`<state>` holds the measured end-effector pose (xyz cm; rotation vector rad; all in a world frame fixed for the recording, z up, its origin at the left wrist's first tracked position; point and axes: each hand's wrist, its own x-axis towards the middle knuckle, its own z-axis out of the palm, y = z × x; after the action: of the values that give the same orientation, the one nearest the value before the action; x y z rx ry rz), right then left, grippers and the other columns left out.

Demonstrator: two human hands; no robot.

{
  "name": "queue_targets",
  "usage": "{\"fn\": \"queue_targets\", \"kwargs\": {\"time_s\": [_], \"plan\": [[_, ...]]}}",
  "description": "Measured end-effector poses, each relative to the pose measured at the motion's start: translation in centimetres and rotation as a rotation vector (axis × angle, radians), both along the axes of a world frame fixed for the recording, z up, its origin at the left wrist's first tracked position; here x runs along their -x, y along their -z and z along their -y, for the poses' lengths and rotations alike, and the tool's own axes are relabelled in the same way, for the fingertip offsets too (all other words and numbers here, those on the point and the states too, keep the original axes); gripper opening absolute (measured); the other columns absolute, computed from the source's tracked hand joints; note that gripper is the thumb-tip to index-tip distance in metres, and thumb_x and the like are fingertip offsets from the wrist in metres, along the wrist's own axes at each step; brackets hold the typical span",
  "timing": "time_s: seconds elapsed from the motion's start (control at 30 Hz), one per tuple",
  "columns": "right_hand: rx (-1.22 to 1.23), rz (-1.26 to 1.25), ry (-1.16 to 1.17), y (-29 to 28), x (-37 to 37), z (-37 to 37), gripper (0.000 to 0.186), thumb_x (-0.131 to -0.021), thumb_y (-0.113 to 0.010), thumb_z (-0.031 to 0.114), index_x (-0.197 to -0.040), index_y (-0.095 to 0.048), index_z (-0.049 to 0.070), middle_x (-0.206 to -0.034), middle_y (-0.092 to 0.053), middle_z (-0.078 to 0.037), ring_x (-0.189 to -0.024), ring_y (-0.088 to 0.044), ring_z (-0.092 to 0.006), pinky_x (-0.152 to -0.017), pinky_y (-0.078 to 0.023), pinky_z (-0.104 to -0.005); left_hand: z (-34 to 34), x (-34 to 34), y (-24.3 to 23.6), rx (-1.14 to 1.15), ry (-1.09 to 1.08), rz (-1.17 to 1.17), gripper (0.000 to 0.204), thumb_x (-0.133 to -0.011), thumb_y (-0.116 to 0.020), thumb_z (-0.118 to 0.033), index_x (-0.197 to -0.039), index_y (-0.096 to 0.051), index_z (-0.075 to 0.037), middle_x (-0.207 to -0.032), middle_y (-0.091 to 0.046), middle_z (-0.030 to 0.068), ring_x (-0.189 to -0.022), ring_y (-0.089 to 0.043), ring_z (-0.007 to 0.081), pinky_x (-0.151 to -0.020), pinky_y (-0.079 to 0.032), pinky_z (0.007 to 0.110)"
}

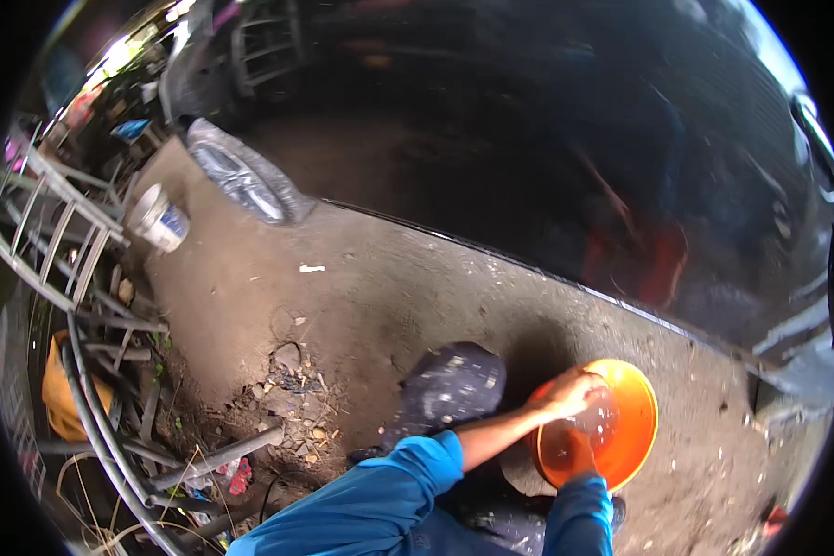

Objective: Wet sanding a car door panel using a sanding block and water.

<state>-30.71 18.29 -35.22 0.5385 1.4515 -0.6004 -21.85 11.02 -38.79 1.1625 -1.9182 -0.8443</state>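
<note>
An orange bucket (632, 389) with murky, bubbly water (604, 419) in it stands on the dirt ground in front of me. Over its left part, above the water, is my left hand (570, 394), its fingers curled closed. Whatever those fingers may hold is hidden. My right hand (580, 451) reaches down inside the bucket at the near side, and its fingers are lost in the water. Blue sleeves cover both my forearms, the left one pushed up. Beside the bucket shows my dark, paint-spotted knee (454, 380).
A large glossy dark panel (491, 139), like a vehicle's side, rises beyond the bucket. Clear plastic sheeting (250, 181) wraps its far-left end. Leftward are a white pail (161, 219), metal frames (60, 232), a yellow-orange cloth-like item (72, 394) and a rubble heap (296, 394).
</note>
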Motion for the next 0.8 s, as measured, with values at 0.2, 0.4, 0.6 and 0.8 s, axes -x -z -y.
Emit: {"fn": "queue_targets", "kwargs": {"time_s": [0.2,0.4,0.6,0.8], "plan": [[0.473,-0.110,-0.866,17.9,0.8,7.2,0.034,-0.090,-0.064,0.026,-0.114,-0.065,0.002,-0.092,-0.069,-0.011,-0.083,-0.067,-0.0229,-0.068,-0.054,-0.0390,1.1,-2.1,-2.1,-0.156,0.033,0.075,0.027,-0.086,-0.063,-0.008,-0.113,-0.068,-0.007,-0.106,-0.069,0.0173,-0.092,-0.070,0.0307,-0.080,-0.056,0.039],[0.774,-0.298,-1.239,24.6,9.2,4.5,0.027,-0.084,-0.067,0.011,-0.110,-0.068,0.001,-0.090,-0.069,-0.010,-0.084,-0.064,-0.0189,-0.072,-0.052,-0.0335,1.2,-0.3,1.5,-0.184,0.089,-0.033,0.026,-0.087,-0.062,-0.004,-0.112,-0.065,0.000,-0.112,-0.067,0.0177,-0.104,-0.065,0.0345,-0.092,-0.052,0.039],[0.974,-0.278,-0.968,14.2,10.6,4.6,0.029,-0.086,-0.057,0.003,-0.112,-0.068,0.006,-0.097,-0.068,-0.005,-0.088,-0.061,-0.0138,-0.076,-0.050,-0.0289,1.8,-0.7,0.1,-0.186,0.139,0.219,0.039,-0.088,-0.062,-0.012,-0.125,-0.058,-0.002,-0.125,-0.061,0.0192,-0.116,-0.059,0.0343,-0.100,-0.047,0.041],[1.045,-0.103,-0.447,12.3,12.1,5.1,0.019,-0.091,-0.055,0.002,-0.106,-0.065,0.008,-0.083,-0.062,0.000,-0.056,-0.049,-0.0050,-0.048,-0.041,-0.0213,2.0,2.1,3.9,-0.371,0.197,0.062,0.073,-0.078,-0.074,-0.011,-0.143,-0.040,-0.004,-0.133,-0.054,0.0208,-0.122,-0.054,0.0331,-0.102,-0.045,0.040]]}}
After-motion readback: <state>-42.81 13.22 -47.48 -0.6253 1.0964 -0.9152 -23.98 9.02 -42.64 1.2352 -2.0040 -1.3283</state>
